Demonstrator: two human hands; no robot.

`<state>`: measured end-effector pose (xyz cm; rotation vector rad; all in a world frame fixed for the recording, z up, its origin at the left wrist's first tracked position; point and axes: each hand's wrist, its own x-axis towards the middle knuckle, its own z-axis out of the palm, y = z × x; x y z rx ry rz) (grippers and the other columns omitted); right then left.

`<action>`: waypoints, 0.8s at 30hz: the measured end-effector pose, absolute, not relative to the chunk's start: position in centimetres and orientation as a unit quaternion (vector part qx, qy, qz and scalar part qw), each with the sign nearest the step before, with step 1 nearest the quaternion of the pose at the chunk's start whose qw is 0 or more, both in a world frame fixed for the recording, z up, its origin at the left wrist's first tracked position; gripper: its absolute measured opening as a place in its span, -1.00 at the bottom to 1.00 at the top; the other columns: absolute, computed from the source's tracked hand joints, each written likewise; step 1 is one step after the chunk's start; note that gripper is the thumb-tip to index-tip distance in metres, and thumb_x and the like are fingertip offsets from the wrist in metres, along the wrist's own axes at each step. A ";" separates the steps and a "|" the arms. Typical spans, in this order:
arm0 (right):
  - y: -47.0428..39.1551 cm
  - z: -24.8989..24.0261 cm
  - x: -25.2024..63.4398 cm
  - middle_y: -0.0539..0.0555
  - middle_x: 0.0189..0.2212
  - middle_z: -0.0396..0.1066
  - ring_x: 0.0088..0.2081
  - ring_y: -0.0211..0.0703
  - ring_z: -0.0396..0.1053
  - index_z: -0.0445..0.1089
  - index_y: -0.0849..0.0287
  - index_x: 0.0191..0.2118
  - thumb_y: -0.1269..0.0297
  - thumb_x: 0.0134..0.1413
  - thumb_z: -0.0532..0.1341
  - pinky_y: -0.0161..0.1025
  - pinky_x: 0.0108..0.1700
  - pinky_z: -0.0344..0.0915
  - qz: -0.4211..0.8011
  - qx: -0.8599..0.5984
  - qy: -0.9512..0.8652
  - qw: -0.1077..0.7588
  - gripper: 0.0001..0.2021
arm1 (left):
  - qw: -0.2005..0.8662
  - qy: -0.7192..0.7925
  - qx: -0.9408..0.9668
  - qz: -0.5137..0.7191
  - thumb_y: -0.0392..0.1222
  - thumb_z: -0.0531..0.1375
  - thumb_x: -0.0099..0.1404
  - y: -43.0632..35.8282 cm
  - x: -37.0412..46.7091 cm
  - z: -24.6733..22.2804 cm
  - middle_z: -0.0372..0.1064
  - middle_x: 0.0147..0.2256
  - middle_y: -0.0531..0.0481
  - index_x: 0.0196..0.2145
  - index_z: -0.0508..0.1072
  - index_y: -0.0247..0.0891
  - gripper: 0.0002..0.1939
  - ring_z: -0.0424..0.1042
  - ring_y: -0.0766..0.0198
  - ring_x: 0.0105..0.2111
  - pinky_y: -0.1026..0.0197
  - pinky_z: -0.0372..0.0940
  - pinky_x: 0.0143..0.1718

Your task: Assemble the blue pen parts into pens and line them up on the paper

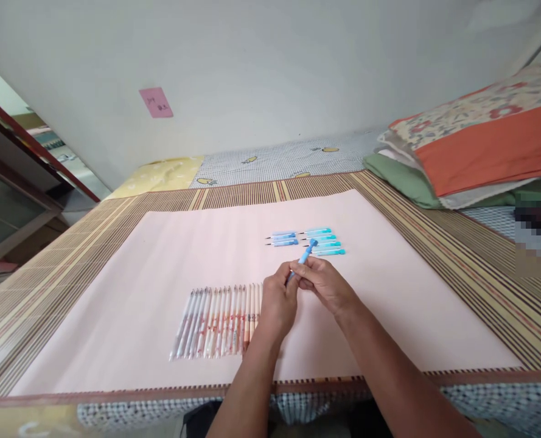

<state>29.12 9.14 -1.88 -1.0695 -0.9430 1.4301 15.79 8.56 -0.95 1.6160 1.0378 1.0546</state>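
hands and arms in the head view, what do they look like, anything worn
The left hand and right hand are bare, with no gloves, rings or watch showing. The left forearm and right forearm are slim and bare; no sleeves show.

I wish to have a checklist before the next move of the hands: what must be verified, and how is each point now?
1. Held pen gripped: ok, both the left hand and the right hand are on it.
2. Lower end of the held pen in view: not ok, the left hand hides it.
3. Two blue pens side by side: ok.
4. Tip of the nearest teal pen in view: not ok, hidden behind the held pen or the right hand.
5. Full count of the row of pens: cannot tell, the left hand and forearm cover its right end.
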 end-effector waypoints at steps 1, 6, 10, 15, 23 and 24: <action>9.1 -1.8 29.3 -0.09 -0.64 0.22 -0.55 -0.32 0.11 0.29 0.15 -0.55 -0.13 -0.11 0.44 -0.26 -0.44 0.05 0.584 -0.461 -0.412 0.526 -0.52 | 0.456 0.429 0.652 0.428 -0.17 0.10 0.40 8.6 15.7 -0.9 0.42 -0.48 0.05 -0.23 0.54 -0.23 -0.78 0.32 0.30 -0.48 0.26 0.18 -0.38; 8.8 -0.6 30.8 -0.05 -0.56 0.30 -0.47 -0.24 0.22 0.40 0.14 -0.47 -0.19 0.06 0.32 -0.24 -0.35 0.19 0.466 -0.512 -0.495 0.525 -0.55 | 0.586 0.401 0.559 0.429 0.06 0.13 0.38 9.1 15.3 -0.6 0.44 -0.49 0.00 -0.21 0.51 -0.30 -0.65 0.08 0.39 -0.61 0.26 -0.04 -0.54; 8.5 -0.3 30.8 -0.02 -0.50 0.44 -0.43 -0.16 0.41 0.52 0.12 -0.15 -0.08 0.16 0.29 -0.12 -0.17 0.35 0.538 -0.431 -0.507 0.517 -0.64 | 0.711 0.313 0.497 0.386 0.19 0.20 0.30 9.3 15.0 -0.3 0.42 -0.52 -0.01 -0.28 0.47 -0.34 -0.55 -0.01 0.44 -0.64 0.24 -0.13 -0.54; 8.3 -0.8 29.9 -0.08 -0.68 0.37 -0.59 -0.11 0.44 0.47 0.16 -0.16 0.01 0.17 0.31 -0.07 -0.31 0.42 0.631 -0.362 -0.462 0.507 -0.69 | 0.759 0.285 0.449 0.376 0.14 0.29 0.19 9.2 14.9 0.2 0.38 -0.56 0.00 -0.41 0.41 -0.32 -0.59 0.04 0.45 -0.65 0.22 -0.08 -0.52; 8.5 -0.9 29.1 -0.16 -0.75 0.26 -0.67 -0.10 0.41 0.26 0.09 -0.44 0.02 0.08 0.38 -0.17 -0.53 0.37 0.621 -0.385 -0.422 0.537 -0.65 | 0.754 0.307 0.425 0.396 0.08 0.25 0.22 9.2 15.5 -0.4 0.40 -0.52 -0.03 -0.44 0.42 -0.32 -0.64 0.11 0.43 -0.63 0.22 0.00 -0.50; 8.5 -0.9 29.0 -0.16 -0.75 0.25 -0.68 -0.11 0.39 0.24 0.09 -0.45 0.01 0.06 0.39 -0.17 -0.55 0.36 0.619 -0.391 -0.413 0.541 -0.64 | 0.750 0.308 0.428 0.400 0.09 0.29 0.19 9.2 15.5 -0.5 0.39 -0.52 0.00 -0.43 0.41 -0.32 -0.63 0.09 0.44 -0.64 0.23 0.00 -0.50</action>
